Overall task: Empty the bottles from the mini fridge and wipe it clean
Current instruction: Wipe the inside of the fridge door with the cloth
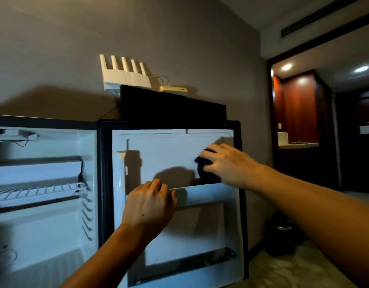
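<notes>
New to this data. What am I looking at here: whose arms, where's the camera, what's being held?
There is no robot. One wide-angle camera worn on a person's head looks down at their two bare arms. The mini fridge stands open, its wire shelf bare, no bottles visible. The right hand presses a dark cloth against the inner panel of the open door. The left hand grips the door shelf rail, apparently steadying it. A white router sits on the wall above, and a dark bin stands on the floor to the right.
</notes>
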`<state>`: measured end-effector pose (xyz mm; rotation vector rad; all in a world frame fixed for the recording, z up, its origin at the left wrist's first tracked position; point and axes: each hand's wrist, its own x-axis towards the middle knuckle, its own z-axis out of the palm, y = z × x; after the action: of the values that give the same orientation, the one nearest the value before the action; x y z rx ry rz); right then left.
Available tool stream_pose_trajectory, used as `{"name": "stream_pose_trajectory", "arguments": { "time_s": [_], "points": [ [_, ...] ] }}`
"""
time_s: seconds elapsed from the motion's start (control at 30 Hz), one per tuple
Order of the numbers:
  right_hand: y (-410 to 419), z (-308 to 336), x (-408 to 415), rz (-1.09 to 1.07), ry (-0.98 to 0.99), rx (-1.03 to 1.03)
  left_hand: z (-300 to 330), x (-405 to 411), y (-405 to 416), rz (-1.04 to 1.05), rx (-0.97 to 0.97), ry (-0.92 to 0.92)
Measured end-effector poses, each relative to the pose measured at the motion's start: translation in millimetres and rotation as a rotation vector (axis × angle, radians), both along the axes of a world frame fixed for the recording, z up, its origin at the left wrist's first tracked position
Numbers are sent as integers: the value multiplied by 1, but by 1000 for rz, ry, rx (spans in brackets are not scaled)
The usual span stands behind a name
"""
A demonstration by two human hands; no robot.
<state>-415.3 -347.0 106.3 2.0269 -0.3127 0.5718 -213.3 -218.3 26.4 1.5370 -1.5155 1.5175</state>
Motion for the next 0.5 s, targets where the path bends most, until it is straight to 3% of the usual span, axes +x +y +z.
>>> {"name": "stream_pose_trajectory", "arguments": {
  "time_s": [0.1,0.2,0.4,0.5],
  "points": [
    [-1,13,-12,-72,-100,46,4,-3,0,2,23,-2],
    [10,15,-5,0,-225,157,1,-3,4,2,44,5],
    [23,0,13,245,-613,828,-2,-8,14,11,90,223],
    [31,-4,9,382,-712,1202,-10,-19,21,-118,86,303]
  ]
}}
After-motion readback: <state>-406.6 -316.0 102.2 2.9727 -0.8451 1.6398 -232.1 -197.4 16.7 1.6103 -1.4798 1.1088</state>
